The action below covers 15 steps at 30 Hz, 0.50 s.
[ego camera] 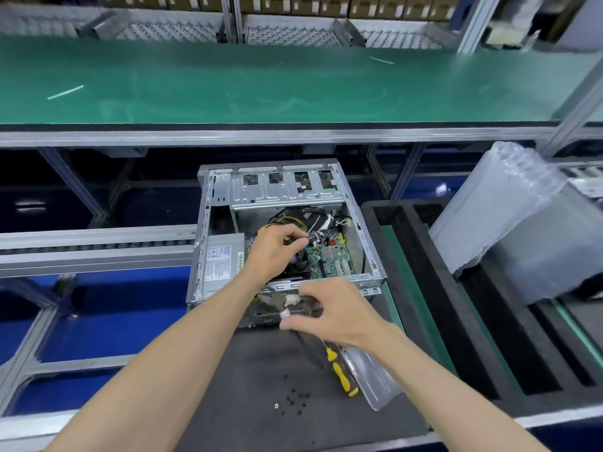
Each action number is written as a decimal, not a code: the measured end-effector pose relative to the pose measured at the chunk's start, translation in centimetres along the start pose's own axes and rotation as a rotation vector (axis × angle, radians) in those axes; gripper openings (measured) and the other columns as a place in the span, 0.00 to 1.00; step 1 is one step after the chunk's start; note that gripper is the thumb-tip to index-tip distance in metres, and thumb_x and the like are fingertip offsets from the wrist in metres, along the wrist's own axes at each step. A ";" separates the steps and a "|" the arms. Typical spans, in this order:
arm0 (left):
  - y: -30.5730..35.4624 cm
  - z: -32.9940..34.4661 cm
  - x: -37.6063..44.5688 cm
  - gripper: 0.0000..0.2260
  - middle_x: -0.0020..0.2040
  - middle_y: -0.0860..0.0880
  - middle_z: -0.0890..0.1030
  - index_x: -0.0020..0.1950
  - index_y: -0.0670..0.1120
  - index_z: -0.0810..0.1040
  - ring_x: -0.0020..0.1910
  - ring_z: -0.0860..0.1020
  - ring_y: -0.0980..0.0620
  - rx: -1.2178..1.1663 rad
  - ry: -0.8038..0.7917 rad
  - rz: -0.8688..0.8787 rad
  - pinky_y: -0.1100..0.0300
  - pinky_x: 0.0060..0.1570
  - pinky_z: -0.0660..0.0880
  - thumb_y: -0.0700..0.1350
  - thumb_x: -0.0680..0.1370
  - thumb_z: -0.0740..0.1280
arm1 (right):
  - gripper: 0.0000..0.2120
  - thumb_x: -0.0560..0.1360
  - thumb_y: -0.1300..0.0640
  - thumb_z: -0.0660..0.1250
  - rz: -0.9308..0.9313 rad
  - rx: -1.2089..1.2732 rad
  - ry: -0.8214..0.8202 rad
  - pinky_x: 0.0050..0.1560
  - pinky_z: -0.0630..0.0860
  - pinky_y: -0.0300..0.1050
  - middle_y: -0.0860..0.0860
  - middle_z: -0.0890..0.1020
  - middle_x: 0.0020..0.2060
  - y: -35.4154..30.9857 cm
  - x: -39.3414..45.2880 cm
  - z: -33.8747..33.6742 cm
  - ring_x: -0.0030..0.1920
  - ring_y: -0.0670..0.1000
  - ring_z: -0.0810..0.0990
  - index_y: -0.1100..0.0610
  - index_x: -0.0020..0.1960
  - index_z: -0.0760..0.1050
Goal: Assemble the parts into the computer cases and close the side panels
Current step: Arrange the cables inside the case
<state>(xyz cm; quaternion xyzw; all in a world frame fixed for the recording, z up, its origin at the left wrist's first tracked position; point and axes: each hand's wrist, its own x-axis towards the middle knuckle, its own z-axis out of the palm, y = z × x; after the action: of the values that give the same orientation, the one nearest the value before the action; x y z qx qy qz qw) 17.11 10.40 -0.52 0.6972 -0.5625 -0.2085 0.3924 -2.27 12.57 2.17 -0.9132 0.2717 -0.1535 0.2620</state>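
Observation:
An open grey computer case (208,203) lies on its side on a dark mat (248,380). Inside are a grey power supply (223,262), a green motherboard (329,261), a drive cage (280,189) and a tangle of cables (321,228). My left hand (277,249) reaches into the case over the fan and pinches a bundle of black cables. My right hand (329,309) sits at the case's near edge, with its fingers curled round a white cable connector (291,300).
A yellow-and-black screwdriver (341,373) and a clear plastic bag (375,380) lie on the mat by my right wrist. Several small black screws (295,399) are scattered near the mat's front. Black foam trays (434,288) and a roll of air-cushion wrap (509,223) stand at the right. A green conveyor belt (261,83) runs behind.

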 end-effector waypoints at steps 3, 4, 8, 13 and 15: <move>-0.1 -0.1 0.0 0.07 0.42 0.58 0.83 0.45 0.56 0.82 0.39 0.81 0.61 -0.031 -0.018 0.010 0.73 0.35 0.71 0.43 0.79 0.71 | 0.30 0.69 0.32 0.72 0.075 0.207 0.099 0.33 0.61 0.43 0.46 0.65 0.25 1.2 1.4 -2.9 0.29 0.46 0.61 0.55 0.32 0.62; 0.0 -0.1 0.0 0.10 0.42 0.59 0.82 0.44 0.58 0.81 0.38 0.80 0.65 -0.032 -0.017 0.003 0.74 0.36 0.70 0.42 0.79 0.70 | 0.30 0.69 0.33 0.72 0.110 0.239 0.130 0.33 0.60 0.42 0.46 0.64 0.25 1.6 1.9 -3.7 0.29 0.45 0.61 0.55 0.32 0.62; 0.2 -0.1 -0.1 0.08 0.45 0.61 0.82 0.45 0.59 0.80 0.39 0.79 0.68 -0.055 -0.017 -0.024 0.78 0.39 0.69 0.46 0.80 0.70 | 0.33 0.66 0.25 0.68 0.267 0.083 0.178 0.32 0.61 0.42 0.44 0.64 0.25 3.8 3.6 -6.5 0.28 0.45 0.61 0.52 0.31 0.61; -0.1 -0.2 0.3 0.05 0.47 0.62 0.82 0.49 0.57 0.82 0.45 0.77 0.70 -0.069 -0.026 -0.067 0.79 0.40 0.67 0.46 0.81 0.69 | 0.34 0.58 0.18 0.63 0.496 -0.291 0.072 0.36 0.71 0.46 0.45 0.74 0.30 5.2 3.9 -6.4 0.36 0.52 0.76 0.49 0.32 0.63; -0.2 -0.1 0.3 0.06 0.47 0.63 0.82 0.51 0.56 0.83 0.45 0.77 0.70 -0.085 -0.022 -0.080 0.78 0.40 0.68 0.46 0.81 0.68 | 0.32 0.59 0.19 0.61 0.508 -0.368 0.077 0.37 0.71 0.46 0.45 0.75 0.32 5.6 3.8 -5.6 0.38 0.54 0.78 0.49 0.34 0.64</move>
<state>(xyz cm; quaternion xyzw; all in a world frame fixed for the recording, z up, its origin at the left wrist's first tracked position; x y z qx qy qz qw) 17.37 10.14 -0.57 0.6996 -0.5290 -0.2555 0.4068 -3.92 4.17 4.14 -0.8418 0.5239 -0.0659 0.1117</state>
